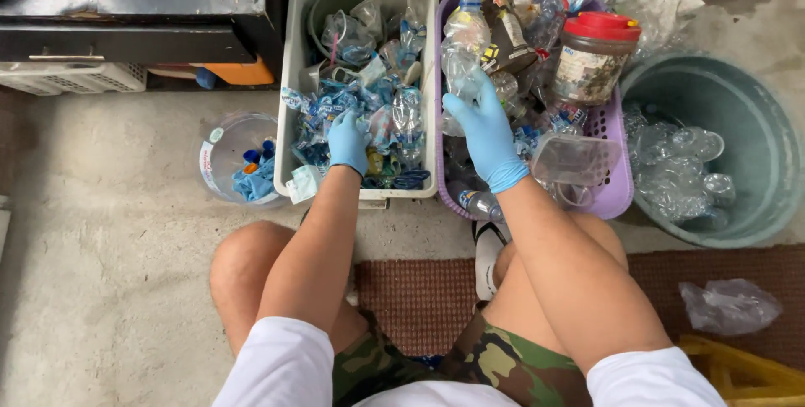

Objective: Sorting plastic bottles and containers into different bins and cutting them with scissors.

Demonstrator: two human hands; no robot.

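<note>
**Mia:** What is in the white plastic bin (293,80)?

**Sam:** Lots of torn clear and blue plastic wrappers (381,114). The left hand (347,142), in a blue glove, rests on top of them, near the front of the bin. The fingers are curled down into the pile. I cannot tell if they pinch anything.

**Mia:** And the other hand?

**Sam:** The right hand (485,126), also in a blue glove, is just to the right of the bin, over the purple plastic basket (616,193). Its fingers are spread and wrapped around the bottom part of a clear squashed plastic bottle (459,59). The bottle points up and away from the person.

**Mia:** Is the bottle heavy?

**Sam:** I think it is light, because it looks empty. It is thin and bendy, so it will crinkle if squeezed. It may be slippery. Holding it around the middle seems best.

**Mia:** What else is there?

**Sam:** A jar with a red lid (594,55) sits in the basket. A round green tub (755,147) stands further right of the bin. A small clear bowl of blue caps (239,160) sits left of the bin.
</note>
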